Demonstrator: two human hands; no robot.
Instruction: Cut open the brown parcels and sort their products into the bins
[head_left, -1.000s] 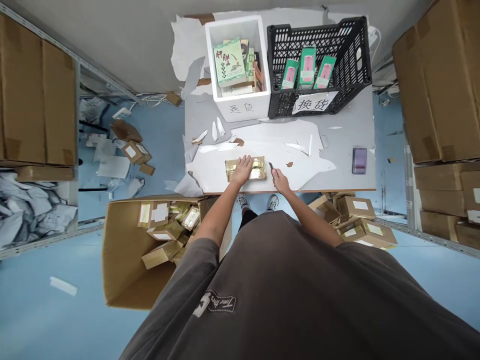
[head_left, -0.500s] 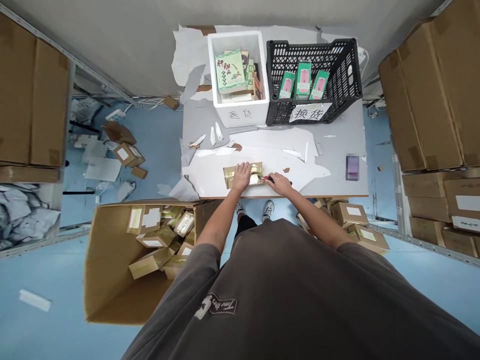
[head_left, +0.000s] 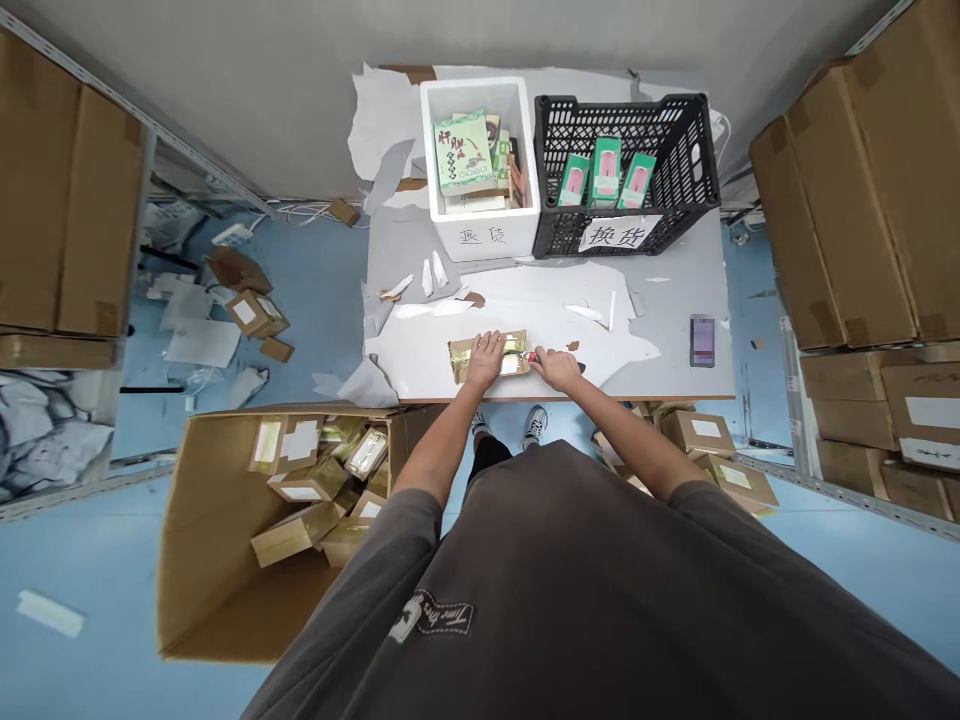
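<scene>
A small parcel (head_left: 463, 362) wrapped in shiny brown tape lies near the front edge of the table (head_left: 660, 385). My left hand (head_left: 486, 358) rests on top of it, fingers stretched forward across the wrapping. At the parcel's right end, my right hand (head_left: 556, 368) is closed round a utility knife (head_left: 533, 359) with a red and black handle. The knife's front end points left at the parcel; its blade is too small to make out clearly. Part of the parcel's top is covered by my left hand.
Behind stand a white foam box (head_left: 480, 240) of small cartons and a black crate (head_left: 551, 235) with green-and-pink boxes (head_left: 606, 170). A phone (head_left: 703, 341) lies at right. Paper scraps (head_left: 592, 312) litter the table. A big carton (head_left: 202, 540) of parcels stands front left.
Both hands keep almost the same place on the parcel and the knife. The right hand has shifted very slightly left, and the whole view has tilted a little.
</scene>
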